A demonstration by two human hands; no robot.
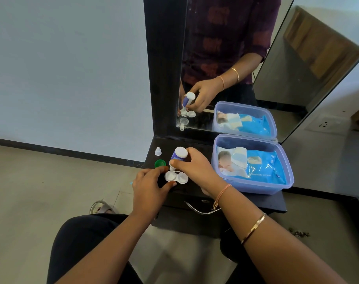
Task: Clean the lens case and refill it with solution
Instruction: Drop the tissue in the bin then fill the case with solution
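The lens case point(171, 176), white with both wells uncovered, lies on the dark dresser top point(273, 201) near its left front corner, just in front of the person. The left hand point(149, 187) steadies it: thumb and forefinger curl in and pinch the case's left well from the near and far sides. The right hand point(195, 167) grips the solution bottle point(177, 155), fingers wrapped round its blue-labelled body, and holds it tipped over with the white base up and the nozzle end down, right above the case (which well the tip is over cannot be told, as the fingers hide it). A green cap point(159, 163) sits on the dresser top just left of the bottle, and a small white bottle cap point(158, 151) stands a little behind it, apart from the case. To the right, well clear of the hands, a lidless translucent plastic box point(256, 187) holds a blue pack of wet wipes point(262, 165). The mirror point(225, 58) behind reflects the bottle, the case, the box and the gripping hand. A gold bangle point(254, 227) and a thread bracelet point(222, 193) circle the right forearm and wrist.
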